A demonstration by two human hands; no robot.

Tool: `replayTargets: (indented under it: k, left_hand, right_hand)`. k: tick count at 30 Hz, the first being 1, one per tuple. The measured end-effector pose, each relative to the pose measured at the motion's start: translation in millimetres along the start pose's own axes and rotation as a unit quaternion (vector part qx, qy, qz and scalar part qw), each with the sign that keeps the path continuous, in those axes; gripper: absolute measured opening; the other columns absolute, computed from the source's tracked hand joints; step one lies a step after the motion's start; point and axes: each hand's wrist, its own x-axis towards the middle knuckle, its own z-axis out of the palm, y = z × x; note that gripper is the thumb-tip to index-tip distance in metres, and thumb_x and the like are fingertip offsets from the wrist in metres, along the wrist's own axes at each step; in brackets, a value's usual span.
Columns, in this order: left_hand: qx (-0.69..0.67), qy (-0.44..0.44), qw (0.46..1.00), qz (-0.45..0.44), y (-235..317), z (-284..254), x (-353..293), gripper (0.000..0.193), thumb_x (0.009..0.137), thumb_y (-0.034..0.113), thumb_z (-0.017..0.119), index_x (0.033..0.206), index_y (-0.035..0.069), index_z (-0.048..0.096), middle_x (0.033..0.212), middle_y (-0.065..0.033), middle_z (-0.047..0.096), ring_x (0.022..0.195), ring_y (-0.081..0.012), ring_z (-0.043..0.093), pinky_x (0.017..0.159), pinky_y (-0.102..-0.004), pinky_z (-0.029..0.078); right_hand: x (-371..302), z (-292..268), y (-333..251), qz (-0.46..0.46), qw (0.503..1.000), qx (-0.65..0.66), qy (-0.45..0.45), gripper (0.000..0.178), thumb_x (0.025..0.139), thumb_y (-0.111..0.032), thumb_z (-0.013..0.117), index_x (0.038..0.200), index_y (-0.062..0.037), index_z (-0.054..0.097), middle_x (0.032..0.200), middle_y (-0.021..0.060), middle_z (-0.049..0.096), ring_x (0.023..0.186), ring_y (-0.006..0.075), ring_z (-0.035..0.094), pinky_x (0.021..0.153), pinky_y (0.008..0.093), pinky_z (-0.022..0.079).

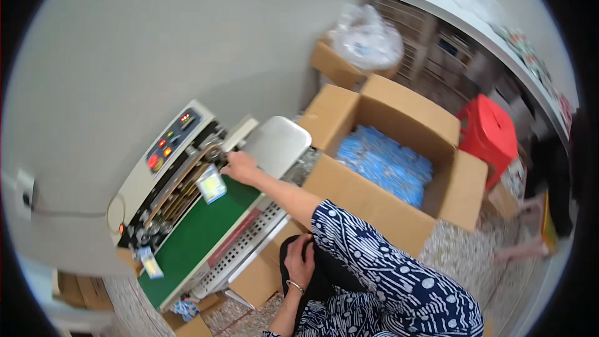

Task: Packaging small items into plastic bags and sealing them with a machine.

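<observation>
At the far end of a band sealing machine's green conveyor belt [196,231], my right hand [243,168] reaches in from the right. Its fingers are closed at the edge of a small clear packet [212,185] with yellow and blue contents, whose top lies along the sealing rollers. Another such packet [151,264] sits at the belt's near left end. My left hand [299,265], with a bracelet at the wrist, rests on my dark-trousered knee, fingers bent a little apart and holding nothing.
A large open carton [380,212] filled with blue packets [384,162] stands right of the machine. A metal plate [281,143] adjoins the belt's far end. Farther off are a red stool [490,134], a bag-topped box [337,65] and a white counter [437,3].
</observation>
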Motion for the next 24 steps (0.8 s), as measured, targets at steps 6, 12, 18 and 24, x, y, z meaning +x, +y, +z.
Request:
replayTargets:
  k: [6, 12, 18, 24]
  left_hand:
    - [-0.043, -0.024, 0.998, -0.042, -3, 11, -6, 0.022, 0.086, 0.002, 0.054, 0.107, 0.000, 0.056, 0.099, -0.0127, 0.061, 0.087, -0.0217, 0.059, 0.079, -0.0308, 0.047]
    - [-0.061, -0.044, 0.995, -0.060, 0, 20, -9, 0.024, 0.086, 0.000, 0.053, 0.110, -0.001, 0.055, 0.101, -0.0130, 0.060, 0.089, -0.0225, 0.058, 0.080, -0.0311, 0.047]
    - [-0.001, -0.080, 0.995, -0.066, 13, 16, -7, 0.026, 0.087, 0.001, 0.052, 0.113, -0.003, 0.052, 0.106, -0.0112, 0.060, 0.095, -0.0184, 0.056, 0.085, -0.0289, 0.044]
    - [0.066, -0.116, 0.990, -0.048, 24, 21, -1, 0.029, 0.086, 0.001, 0.052, 0.115, -0.002, 0.052, 0.110, -0.0122, 0.057, 0.099, -0.0203, 0.054, 0.087, -0.0299, 0.042]
  right_hand:
    - [-54, -93, 60, -0.120, 0.982, 0.096, 0.110, 0.023, 0.078, -0.023, 0.058, 0.083, -0.0005, 0.058, 0.074, 0.0186, 0.060, 0.070, 0.0335, 0.059, 0.062, 0.0414, 0.046]
    - [-158, -272, 211, -0.013, 0.986, -0.073, 0.149, 0.024, 0.080, -0.024, 0.059, 0.090, -0.0036, 0.065, 0.082, 0.0163, 0.064, 0.074, 0.0272, 0.064, 0.066, 0.0361, 0.049]
    - [-277, -323, 326, 0.241, 0.938, -0.244, -0.052, 0.026, 0.068, -0.029, 0.064, 0.073, -0.0031, 0.064, 0.071, 0.0163, 0.063, 0.067, 0.0327, 0.061, 0.058, 0.0427, 0.047]
    - [-301, -285, 358, 0.201, 0.894, -0.204, -0.344, 0.036, 0.068, -0.036, 0.067, 0.078, -0.0016, 0.064, 0.074, 0.0166, 0.063, 0.073, 0.0309, 0.061, 0.063, 0.0410, 0.047]
